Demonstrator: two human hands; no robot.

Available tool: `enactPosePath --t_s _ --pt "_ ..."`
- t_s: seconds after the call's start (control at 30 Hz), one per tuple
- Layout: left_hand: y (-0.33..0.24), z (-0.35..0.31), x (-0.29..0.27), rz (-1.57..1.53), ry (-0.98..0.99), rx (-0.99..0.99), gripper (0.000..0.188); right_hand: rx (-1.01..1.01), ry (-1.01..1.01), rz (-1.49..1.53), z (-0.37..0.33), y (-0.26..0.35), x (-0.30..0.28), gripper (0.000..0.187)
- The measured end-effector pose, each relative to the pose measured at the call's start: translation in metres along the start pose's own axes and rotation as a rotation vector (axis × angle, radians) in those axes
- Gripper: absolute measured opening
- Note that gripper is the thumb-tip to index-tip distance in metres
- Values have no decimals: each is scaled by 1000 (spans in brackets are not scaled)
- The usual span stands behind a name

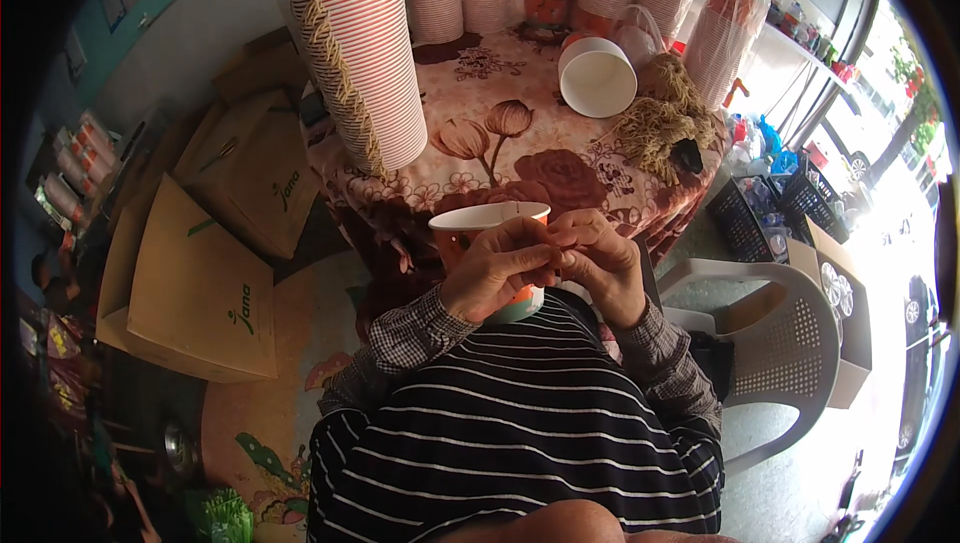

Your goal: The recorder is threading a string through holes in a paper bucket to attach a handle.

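Both hands, left hand (497, 268) and right hand (597, 261), clamped around a smooth orange paper cup (487, 228) (tapered).

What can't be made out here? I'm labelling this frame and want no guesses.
Head view:
- Cup: lower body hidden behind left hand.
- What the right hand pinches: hidden by the fingers.
- Tall cup stack: top cut off by the upper edge.
- Left-side shelf items: dark, too small.
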State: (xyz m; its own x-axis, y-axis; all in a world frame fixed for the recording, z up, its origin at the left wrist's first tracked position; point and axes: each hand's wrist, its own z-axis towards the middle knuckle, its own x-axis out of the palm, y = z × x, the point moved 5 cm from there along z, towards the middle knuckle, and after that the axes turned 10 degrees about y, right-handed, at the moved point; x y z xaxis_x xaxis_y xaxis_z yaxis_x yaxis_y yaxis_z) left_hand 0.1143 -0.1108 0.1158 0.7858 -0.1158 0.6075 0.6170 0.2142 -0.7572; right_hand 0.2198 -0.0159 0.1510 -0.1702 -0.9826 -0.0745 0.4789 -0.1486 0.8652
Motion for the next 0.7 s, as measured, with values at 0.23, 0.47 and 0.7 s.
enactPosePath --t_s 0.23,0.47,0.7 --pt "4 1 1 23 -3 -23 17 -9 -4 -142 -2 -2 1 7" --pt "-28 -6 14 817 -134 340 24 47 -193 -318 -2 5 -3 7" --pt "-36 -11 21 1273 -136 493 30 -19 -84 -509 -1 11 8 8"
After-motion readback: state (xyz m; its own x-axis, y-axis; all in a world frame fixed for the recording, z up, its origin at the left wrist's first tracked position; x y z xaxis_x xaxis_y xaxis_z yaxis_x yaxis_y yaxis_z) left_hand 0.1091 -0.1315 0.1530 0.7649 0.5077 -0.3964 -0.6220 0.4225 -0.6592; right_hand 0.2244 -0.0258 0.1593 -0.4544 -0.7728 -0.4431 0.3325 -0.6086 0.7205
